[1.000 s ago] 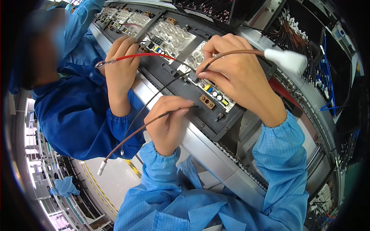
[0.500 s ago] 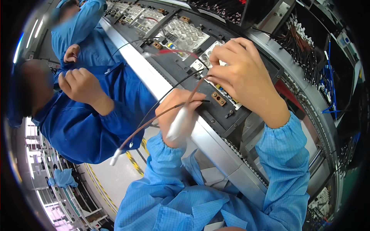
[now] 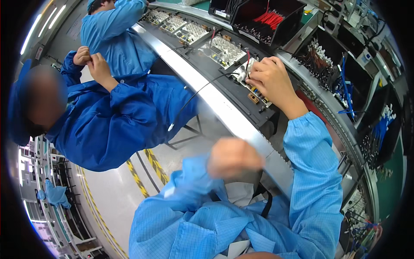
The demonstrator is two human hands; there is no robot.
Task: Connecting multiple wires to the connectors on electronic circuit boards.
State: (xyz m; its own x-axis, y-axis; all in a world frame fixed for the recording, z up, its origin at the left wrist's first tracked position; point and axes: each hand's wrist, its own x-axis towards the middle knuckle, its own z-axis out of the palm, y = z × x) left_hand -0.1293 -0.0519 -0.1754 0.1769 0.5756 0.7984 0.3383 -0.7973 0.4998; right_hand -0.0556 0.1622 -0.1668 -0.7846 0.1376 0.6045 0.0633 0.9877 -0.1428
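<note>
Co-worker in dark blue coat (image 3: 116, 116) at left; black bin of red wires (image 3: 269, 19); yellow-black floor tape (image 3: 151, 168)

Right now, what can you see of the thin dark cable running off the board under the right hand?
The thin dark cable is a slim, flexible lead, black or dark grey, with a pale tip at its free end. Its upper end disappears under the right hand at the circuit board. From there it curves left across the dark conveyor bed, crosses the pale metal rail and hangs loose over the edge, its tip dangling free beside a co-worker's blue sleeve.
</note>
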